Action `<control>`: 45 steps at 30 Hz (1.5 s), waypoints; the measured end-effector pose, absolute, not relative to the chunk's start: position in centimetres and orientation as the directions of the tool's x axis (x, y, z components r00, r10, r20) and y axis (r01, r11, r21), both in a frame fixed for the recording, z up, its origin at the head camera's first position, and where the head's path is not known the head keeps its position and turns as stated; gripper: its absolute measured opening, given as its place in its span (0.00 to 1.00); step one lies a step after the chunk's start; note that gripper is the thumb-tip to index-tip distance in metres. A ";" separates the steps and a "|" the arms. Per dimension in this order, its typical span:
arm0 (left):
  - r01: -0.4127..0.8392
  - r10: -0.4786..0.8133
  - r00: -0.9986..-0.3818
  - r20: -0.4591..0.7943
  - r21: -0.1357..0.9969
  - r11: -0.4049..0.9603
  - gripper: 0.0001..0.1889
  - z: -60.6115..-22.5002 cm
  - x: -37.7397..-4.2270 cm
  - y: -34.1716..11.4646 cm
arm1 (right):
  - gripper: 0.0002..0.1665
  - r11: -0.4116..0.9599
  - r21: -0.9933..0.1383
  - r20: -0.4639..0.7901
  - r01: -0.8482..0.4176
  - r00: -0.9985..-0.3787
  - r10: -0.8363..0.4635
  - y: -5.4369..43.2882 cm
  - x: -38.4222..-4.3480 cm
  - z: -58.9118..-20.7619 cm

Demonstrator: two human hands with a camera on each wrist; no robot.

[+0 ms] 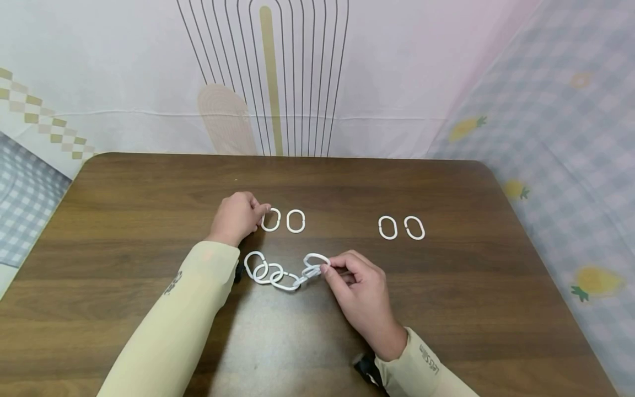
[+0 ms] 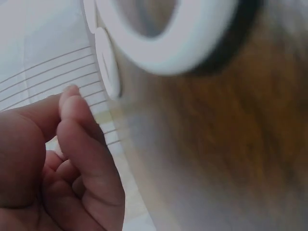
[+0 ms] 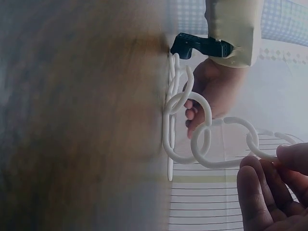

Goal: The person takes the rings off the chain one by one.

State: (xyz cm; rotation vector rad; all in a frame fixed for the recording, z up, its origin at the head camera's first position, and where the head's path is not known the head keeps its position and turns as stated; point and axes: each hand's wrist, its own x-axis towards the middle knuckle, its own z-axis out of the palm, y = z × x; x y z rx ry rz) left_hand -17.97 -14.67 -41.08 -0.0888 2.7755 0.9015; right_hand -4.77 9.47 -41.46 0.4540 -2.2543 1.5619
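Observation:
My left hand (image 1: 234, 219) is at the left ring-shaped link (image 1: 270, 230), its thumb overlapping the link's left side. In the left wrist view, its thumb and forefinger tips meet with nothing visible between them, and the flat link (image 2: 109, 62) lies apart. A second loose link (image 1: 296, 231) lies just to the right. My right hand (image 1: 364, 292) pinches the right end of a chain of several white plastic links (image 1: 284, 288) between thumb and fingers. In the right wrist view, the chain (image 3: 216, 165) stretches from these fingers down toward the tabletop.
Two more loose white links, one (image 1: 389, 238) and another (image 1: 416, 238), lie farther right on the brown wooden table (image 1: 471, 303). A patterned cloth (image 1: 397, 66) hangs behind the table's far edge. Checked cloth (image 1: 560, 154) hangs along the right side.

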 end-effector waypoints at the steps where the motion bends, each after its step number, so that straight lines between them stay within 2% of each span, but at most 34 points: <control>1: -0.122 0.008 -0.977 -0.215 0.584 0.803 0.19 -41.0 -17.9 -14.6 | 0.06 0.339 -0.823 0.466 -0.457 -0.883 -0.058 9.5 -4.8 -41.5; 8: -0.074 0.015 -0.992 -0.124 0.676 0.733 0.17 -39.9 -16.8 -13.8 | 0.06 0.340 -0.815 0.479 -0.469 -0.876 -0.062 9.4 -4.8 -41.4; 13: 0.010 0.068 -0.997 -0.039 0.799 0.602 0.14 -39.1 -15.7 -12.8 | 0.05 0.339 -0.808 0.491 -0.481 -0.869 -0.063 9.4 -4.9 -41.3; 19: 0.050 0.141 -0.990 -0.015 0.892 0.448 0.09 -38.8 -14.2 -12.3 | 0.04 0.342 -0.813 0.478 -0.471 -0.876 -0.071 9.4 -4.9 -41.3; 32: 0.048 0.209 -0.978 0.005 0.978 0.202 0.06 -39.6 -10.5 -12.3 | 0.06 0.334 -0.817 0.476 -0.471 -0.877 -0.074 9.5 -4.8 -40.7; 45: 0.050 0.366 -0.930 -0.016 0.984 0.169 0.09 -41.4 -8.7 -10.9 | 0.07 0.332 -0.813 0.483 -0.478 -0.872 -0.072 9.9 -4.7 -40.7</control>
